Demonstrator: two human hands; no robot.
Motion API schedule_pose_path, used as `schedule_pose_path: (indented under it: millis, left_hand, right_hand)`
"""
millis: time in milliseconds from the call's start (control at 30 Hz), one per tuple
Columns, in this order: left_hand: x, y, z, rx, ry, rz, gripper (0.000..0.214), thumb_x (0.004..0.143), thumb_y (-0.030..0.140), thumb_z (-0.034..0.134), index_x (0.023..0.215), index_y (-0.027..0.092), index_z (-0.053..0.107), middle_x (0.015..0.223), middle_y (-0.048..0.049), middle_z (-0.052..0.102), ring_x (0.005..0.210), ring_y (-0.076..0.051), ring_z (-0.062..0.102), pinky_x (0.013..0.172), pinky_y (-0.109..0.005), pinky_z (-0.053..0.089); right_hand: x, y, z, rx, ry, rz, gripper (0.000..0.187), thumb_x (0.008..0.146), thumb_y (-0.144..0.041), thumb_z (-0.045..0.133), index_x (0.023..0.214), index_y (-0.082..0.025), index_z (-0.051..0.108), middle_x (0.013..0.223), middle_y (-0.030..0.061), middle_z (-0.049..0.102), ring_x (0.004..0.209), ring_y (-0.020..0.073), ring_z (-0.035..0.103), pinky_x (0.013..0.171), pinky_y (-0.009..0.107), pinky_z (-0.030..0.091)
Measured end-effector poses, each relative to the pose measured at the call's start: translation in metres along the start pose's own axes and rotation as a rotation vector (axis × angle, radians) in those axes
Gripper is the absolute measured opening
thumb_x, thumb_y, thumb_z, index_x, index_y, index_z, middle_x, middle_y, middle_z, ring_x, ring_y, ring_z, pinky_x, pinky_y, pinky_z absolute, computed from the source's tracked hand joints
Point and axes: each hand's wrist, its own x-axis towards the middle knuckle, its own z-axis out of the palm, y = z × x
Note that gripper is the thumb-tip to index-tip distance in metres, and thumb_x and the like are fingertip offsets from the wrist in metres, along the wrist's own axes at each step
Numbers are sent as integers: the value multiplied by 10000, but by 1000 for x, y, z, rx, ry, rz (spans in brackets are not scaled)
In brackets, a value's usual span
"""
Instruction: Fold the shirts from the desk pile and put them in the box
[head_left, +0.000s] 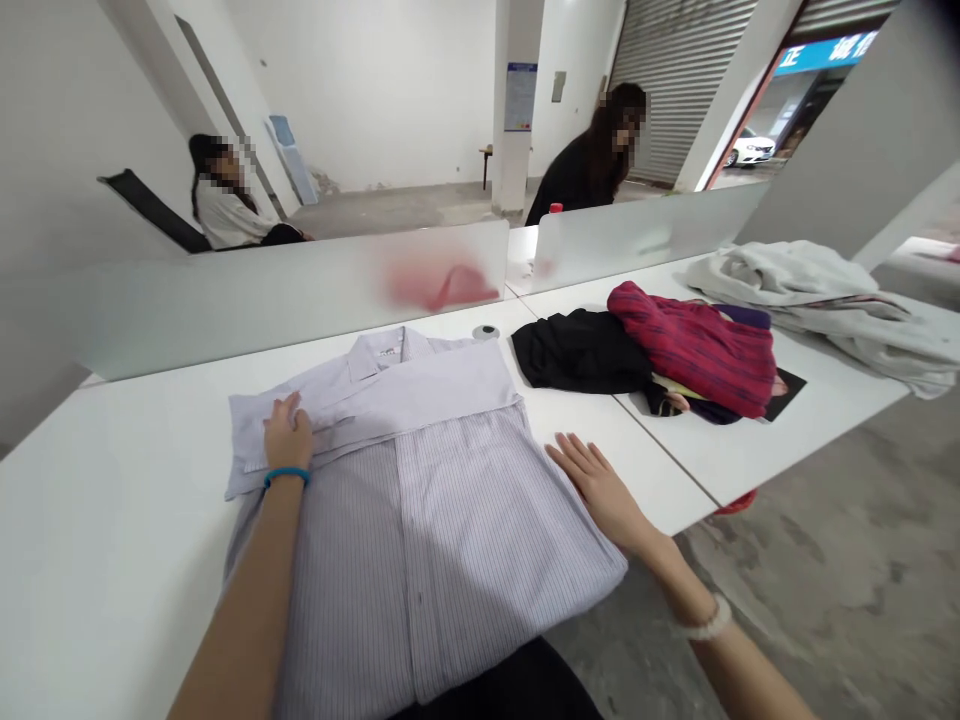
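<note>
A pale striped button-up shirt (465, 500) lies front up on the white table, its collar toward the divider. One sleeve (420, 390) is folded across the chest, and the lower end of the shirt reaches over the near table edge. My left hand (288, 430) rests on the folded sleeve at the shirt's left side, its fingers partly curled and pressed on the cloth. At the shirt's right edge my right hand (600, 490) lies flat with its fingers stretched out, holding nothing.
A black garment (577, 350), a red plaid garment (697, 345) and a pale grey garment (825, 300) lie to the right. A frosted divider (300, 300) runs along the back, near a round cable cover (486, 333). Two people sit beyond it.
</note>
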Motion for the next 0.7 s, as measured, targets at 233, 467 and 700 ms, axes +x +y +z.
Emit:
schedule_pose_path:
  millis: [233, 467, 700]
  left_hand:
    - [-41, -2, -42, -125, -123, 285, 379, 860, 231, 389, 1207, 150, 519, 1398, -73, 484, 1373, -230, 307, 1173, -448, 134]
    - [-167, 6, -121, -442, 103, 126, 278, 821, 398, 469, 1069, 371, 593, 1289, 95, 569, 1309, -239, 413, 1153, -448, 281]
    - [-317, -45, -87, -1037, -116, -734, 548, 826, 464, 310, 1373, 433, 336, 1232, 33, 619, 1161, -199, 569, 1033, -413, 471]
  right_hand:
    - [-77, -21, -4, 225, 155, 121, 362, 952, -365, 367, 1221, -284, 594, 1381, 45, 498, 1347, 216, 365, 1110, 502, 304]
    - [-83, -31, -1, 304, 318, 177, 245, 860, -435, 537, 985, -241, 620, 1262, 89, 591, 1254, 274, 472, 1050, 528, 322]
    - [-108, -45, 19, 575, 1000, 587, 177, 837, -348, 561, 900, -183, 568, 874, 38, 554, 840, 172, 551, 837, 361, 446]
